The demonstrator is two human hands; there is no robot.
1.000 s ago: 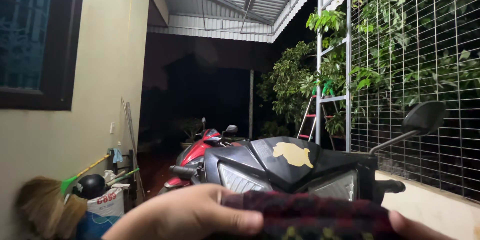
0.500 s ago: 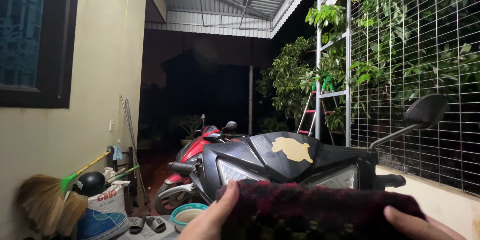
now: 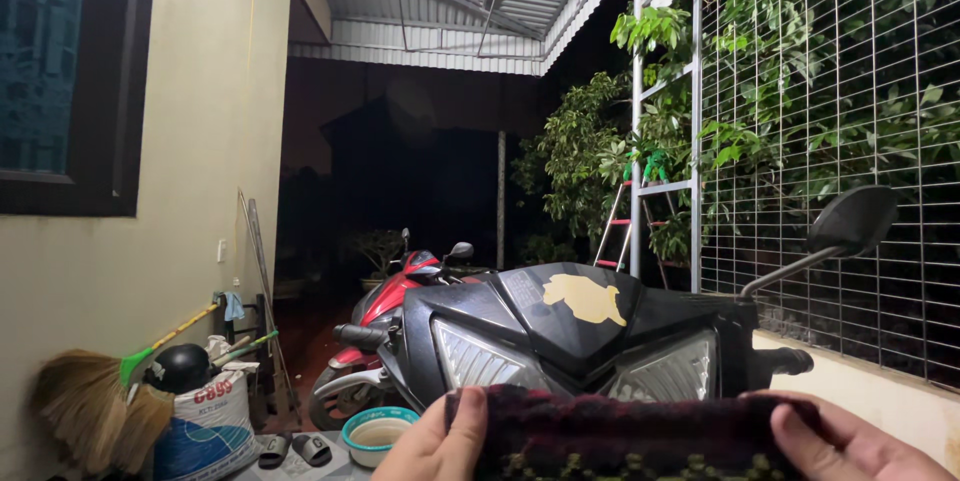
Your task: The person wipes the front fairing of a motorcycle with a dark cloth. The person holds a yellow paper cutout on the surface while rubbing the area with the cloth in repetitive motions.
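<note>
Left hand: your left hand [image 3: 435,441] sits at the near bottom edge, thumb up over the top of the dark knitted cloth [image 3: 625,433], pinching its left end.
Right hand: your right hand [image 3: 850,446] is at the near right, thumb laid over the cloth's right end, gripping it too.
Hands together or apart: well apart, one at each end, with the cloth stretched flat between them.
Cloth: dark maroon and black, with a lighter pattern along its lower edge; you're holding it up just in front of the black scooter [image 3: 580,331], and it covers the bottom of the headlights.
Scooter: its front faces you, a torn yellowish sticker [image 3: 585,298] on the nose, and a mirror [image 3: 850,221] sticking up to the right.
Farther back: a red motorbike [image 3: 395,311] is parked behind and to the left of the scooter.
Left wall: a straw broom [image 3: 95,411] leans there, with a dark helmet [image 3: 180,366] on a white sack [image 3: 205,426] just beside it.
Floor, near left: a teal-rimmed bowl [image 3: 378,433] and a pair of sandals [image 3: 295,449] next to it.
Right side: a wire mesh fence [image 3: 840,131] with green leaves behind it, and a ladder [image 3: 625,226] standing near the post.
</note>
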